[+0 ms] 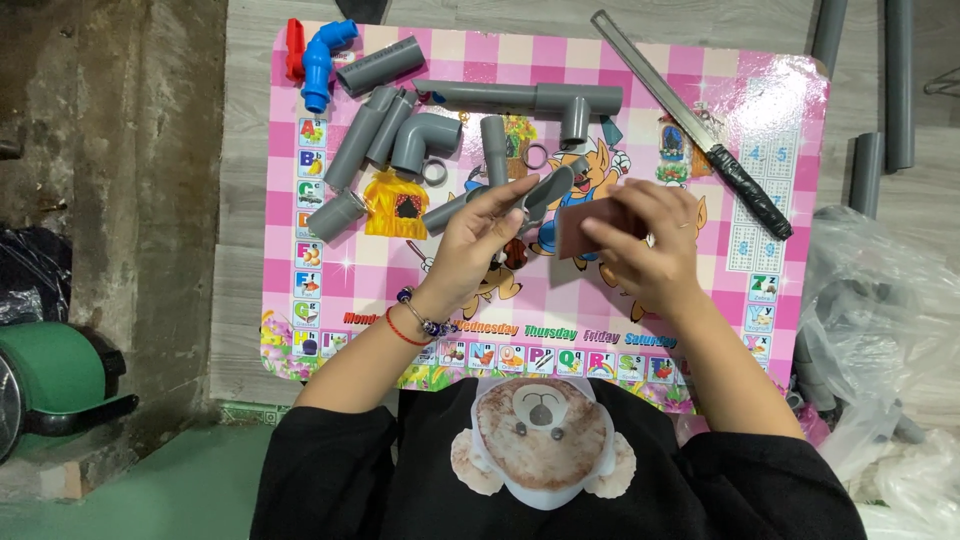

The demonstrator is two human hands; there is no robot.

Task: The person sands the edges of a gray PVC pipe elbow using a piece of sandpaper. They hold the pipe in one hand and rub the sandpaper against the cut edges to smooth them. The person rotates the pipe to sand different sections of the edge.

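Left hand (478, 240) gripping a short grey pipe (545, 192), right hand (650, 245) pinching brown sandpaper (585, 225) just beside it, above the pink desk (770, 110).

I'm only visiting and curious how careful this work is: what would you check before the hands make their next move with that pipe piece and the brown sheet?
1. Left hand has the short grey pipe piece firmly gripped: ok, the fingers wrap its lower end.
2. Right hand holds the brown sheet: ok, pinched flat between fingers and thumb.
3. Sheet touching the pipe end: cannot tell, they sit close, but contact is hidden.
4. Long blade with black-taped handle away from both hands: ok, it lies at the upper right of the pink table.
5. Other grey fittings out of the way: ok, grouped at the far side of the table.
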